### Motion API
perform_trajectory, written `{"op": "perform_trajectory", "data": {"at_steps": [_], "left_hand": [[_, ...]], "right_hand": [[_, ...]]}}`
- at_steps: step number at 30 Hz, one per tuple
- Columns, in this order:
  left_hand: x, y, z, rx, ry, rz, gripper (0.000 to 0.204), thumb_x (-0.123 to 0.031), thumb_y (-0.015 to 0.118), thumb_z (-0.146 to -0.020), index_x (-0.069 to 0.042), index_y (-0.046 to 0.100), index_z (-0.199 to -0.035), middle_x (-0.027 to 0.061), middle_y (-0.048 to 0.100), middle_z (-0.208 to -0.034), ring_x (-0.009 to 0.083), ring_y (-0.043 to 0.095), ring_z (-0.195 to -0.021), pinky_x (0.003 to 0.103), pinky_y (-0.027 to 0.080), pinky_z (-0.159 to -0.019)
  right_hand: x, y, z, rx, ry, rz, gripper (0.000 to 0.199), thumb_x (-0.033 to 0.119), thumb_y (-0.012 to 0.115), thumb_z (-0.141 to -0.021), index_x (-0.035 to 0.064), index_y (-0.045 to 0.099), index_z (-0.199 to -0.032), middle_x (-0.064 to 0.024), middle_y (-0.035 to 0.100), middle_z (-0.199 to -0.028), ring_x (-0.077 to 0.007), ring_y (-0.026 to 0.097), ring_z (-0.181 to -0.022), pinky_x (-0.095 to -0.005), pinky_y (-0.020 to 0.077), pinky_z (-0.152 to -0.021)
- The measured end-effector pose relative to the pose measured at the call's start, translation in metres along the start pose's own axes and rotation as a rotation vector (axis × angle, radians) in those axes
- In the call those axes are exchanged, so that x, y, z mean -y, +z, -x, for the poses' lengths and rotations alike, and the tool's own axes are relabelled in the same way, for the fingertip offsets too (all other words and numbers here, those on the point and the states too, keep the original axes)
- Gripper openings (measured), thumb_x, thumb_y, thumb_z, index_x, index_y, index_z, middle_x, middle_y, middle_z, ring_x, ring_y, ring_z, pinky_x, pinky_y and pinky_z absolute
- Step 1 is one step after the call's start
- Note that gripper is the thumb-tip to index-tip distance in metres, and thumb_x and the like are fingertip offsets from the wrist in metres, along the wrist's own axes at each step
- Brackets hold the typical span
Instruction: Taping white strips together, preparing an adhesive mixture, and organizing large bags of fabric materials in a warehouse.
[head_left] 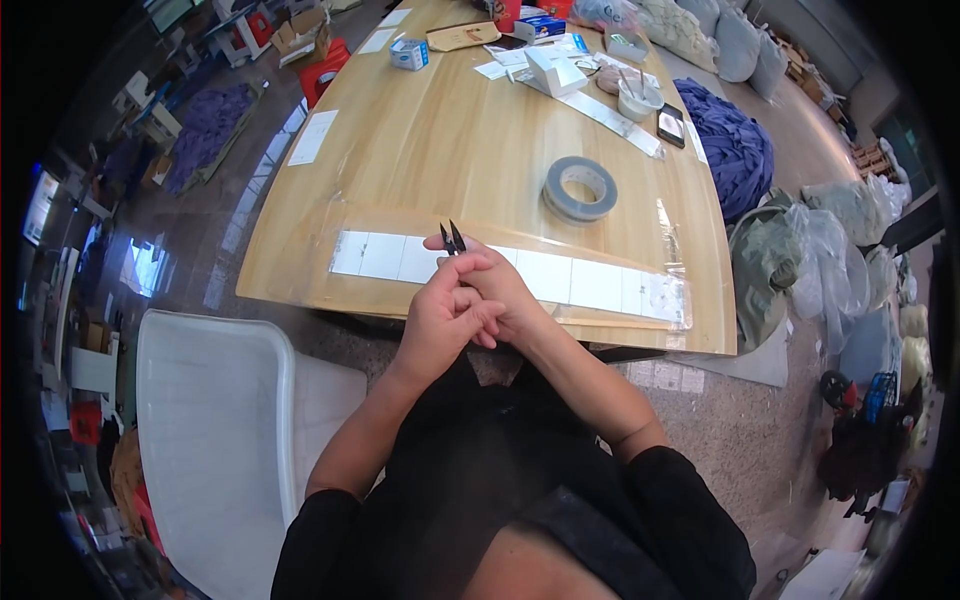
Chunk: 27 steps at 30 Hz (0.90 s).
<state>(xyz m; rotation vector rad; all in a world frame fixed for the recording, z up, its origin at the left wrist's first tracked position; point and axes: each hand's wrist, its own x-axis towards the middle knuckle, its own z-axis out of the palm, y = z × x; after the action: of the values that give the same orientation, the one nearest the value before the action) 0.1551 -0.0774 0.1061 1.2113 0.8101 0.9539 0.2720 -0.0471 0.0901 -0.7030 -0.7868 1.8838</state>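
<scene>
My left hand (440,310) and my right hand (512,290) are clasped together above the near edge of the table. A small pair of black thread snips (453,238) sticks up from between them, its two pointed blades slightly apart. A right fingertip shows behind the blades, and the snips appear to sit in my right hand; their handles are hidden by the fingers. My left hand's fingers are closed against the right hand. Just beyond and partly behind the hands, a long white paper strip (545,274) marked with cross lines lies under clear tape or film on the table.
On the wooden table (420,150) lies a roll of tape (580,190). Farther off are a long ruler-like strip (612,122), a white tub (640,98), a phone (671,126) and small boxes. A white plastic bin (215,400) stands at left, purple fabric (722,150) at right.
</scene>
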Motion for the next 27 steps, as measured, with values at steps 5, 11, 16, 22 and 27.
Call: {"op": "perform_trajectory", "data": {"at_steps": [5,11,16,22,27], "left_hand": [[0.002,0.01,0.001,0.093,0.116,0.01,0.049,0.008,0.059,-0.082,0.002,0.039,-0.126,0.009,0.06,-0.076,0.0147,0.061,-0.067,0.024,0.052,-0.062],[0.02,0.008,-0.005,-0.115,0.17,0.053,0.014,-0.012,0.046,-0.096,-0.001,0.051,-0.09,0.0055,0.055,-0.063,0.009,0.054,-0.053,0.021,0.046,-0.05],[0.053,0.02,-0.065,-0.194,0.077,-0.041,0.01,-0.012,0.049,-0.094,-0.002,0.051,-0.089,0.0039,0.057,-0.069,0.0091,0.055,-0.057,0.02,0.044,-0.051],[0.116,0.018,-0.176,-0.313,0.323,-0.545,0.023,-0.003,0.057,-0.082,-0.002,0.057,-0.105,0.0083,0.06,-0.089,0.0176,0.06,-0.076,0.028,0.048,-0.065],[0.12,0.044,-0.191,-0.309,0.343,-0.8,0.029,-0.003,0.063,-0.075,-0.004,0.06,-0.104,0.012,0.058,-0.096,0.0274,0.057,-0.084,0.034,0.047,-0.075]], "right_hand": [[0.012,0.0,0.006,-0.132,0.132,0.059,0.027,0.014,0.049,-0.093,0.0039,0.048,-0.118,-0.0017,0.051,-0.069,-0.0091,0.051,-0.052,-0.0207,0.0395,-0.041],[0.022,-0.062,0.018,-0.298,-0.114,0.543,0.015,0.021,0.055,-0.09,0.0063,0.06,-0.09,0.0054,0.045,-0.062,-0.0021,0.036,-0.047,-0.0175,0.0264,-0.04],[0.076,-0.166,0.029,-0.756,-0.57,0.864,0.01,0.011,0.06,-0.087,0.001,0.061,-0.086,0.0033,0.054,-0.07,-0.0032,0.046,-0.064,-0.0192,0.0383,-0.058],[0.078,-0.186,0.011,-0.83,-0.498,1.031,0.015,0.009,0.062,-0.084,0.0003,0.063,-0.096,-0.0045,0.064,-0.085,-0.0099,0.057,-0.074,-0.0237,0.0455,-0.068],[0.072,-0.206,-0.004,-0.795,-0.603,1.262,0.016,0.007,0.061,-0.084,0.0011,0.063,-0.098,-0.0084,0.063,-0.091,-0.0168,0.06,-0.076,-0.0272,0.0471,-0.071]]}}
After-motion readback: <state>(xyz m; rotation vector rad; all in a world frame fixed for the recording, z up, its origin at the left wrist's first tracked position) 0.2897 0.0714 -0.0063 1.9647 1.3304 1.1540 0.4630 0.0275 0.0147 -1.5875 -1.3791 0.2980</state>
